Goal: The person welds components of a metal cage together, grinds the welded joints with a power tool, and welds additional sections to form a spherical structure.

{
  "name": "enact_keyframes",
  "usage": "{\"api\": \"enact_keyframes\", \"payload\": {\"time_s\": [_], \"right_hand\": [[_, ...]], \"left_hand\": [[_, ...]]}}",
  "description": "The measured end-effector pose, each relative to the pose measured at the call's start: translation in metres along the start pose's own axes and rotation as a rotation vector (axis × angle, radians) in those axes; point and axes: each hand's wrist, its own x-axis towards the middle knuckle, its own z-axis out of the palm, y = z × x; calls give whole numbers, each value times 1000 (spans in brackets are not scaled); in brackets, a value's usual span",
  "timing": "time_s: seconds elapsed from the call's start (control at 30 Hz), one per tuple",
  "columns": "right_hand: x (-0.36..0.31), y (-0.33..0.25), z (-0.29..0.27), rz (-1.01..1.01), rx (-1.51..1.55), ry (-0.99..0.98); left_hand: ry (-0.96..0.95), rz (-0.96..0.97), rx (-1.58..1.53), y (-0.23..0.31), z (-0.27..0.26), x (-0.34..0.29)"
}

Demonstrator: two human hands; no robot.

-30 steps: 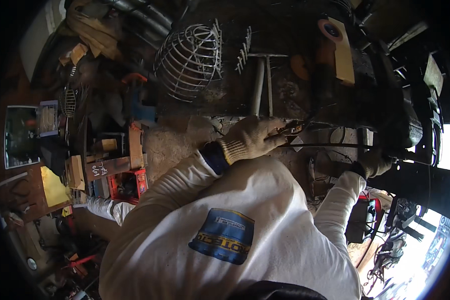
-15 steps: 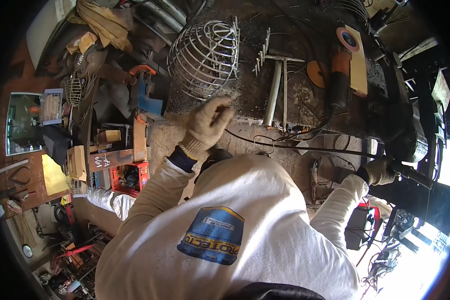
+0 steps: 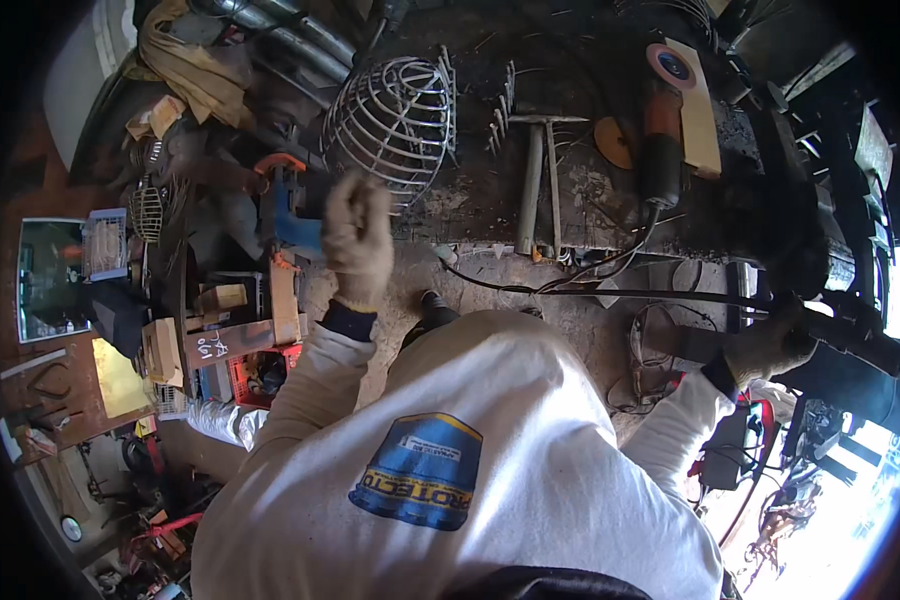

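Observation:
My left hand [image 3: 358, 242], in a tan work glove, is raised at the near left edge of the dark workbench. Its fingers are curled in and slightly blurred, with nothing visible in them. Just beyond it, a wire cage [image 3: 395, 120] of bent metal rods rests on the bench. At the far right, my right hand [image 3: 770, 348], also gloved, is closed around a dark bar-shaped tool [image 3: 855, 338]. The tool's exact kind is lost in shadow. A long dark rod or hose [image 3: 620, 292] runs along the bench's near side toward that hand.
An angle grinder [image 3: 660, 145] lies on the bench [image 3: 470, 215], beside a hammer [image 3: 532, 190] and an orange-brown disc [image 3: 612, 142]. A blue clamp-like tool [image 3: 295, 210] stands left of the cage. Cables [image 3: 645, 345] hang below the bench, and a red crate [image 3: 260, 375] is at left.
My left hand has moved left and slightly nearer to me, its fingers more curled. My right hand and the dark tool have shifted a little to the right. The view has also shifted slightly.

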Motion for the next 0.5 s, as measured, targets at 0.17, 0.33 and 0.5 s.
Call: {"api": "enact_keyframes", "payload": {"time_s": [0.17, 0.33, 0.5], "right_hand": [[-25, -7, -9, -173, 369, -24], [-46, -8, -34, -212, 246, -186], [-71, -23, -48, 33, 314, -242]], "left_hand": [[156, -335, -115, -44, -24, 40], [209, -669, -384, -44, -33, 59], [157, -886, -866, -69, -39, 74]]}}
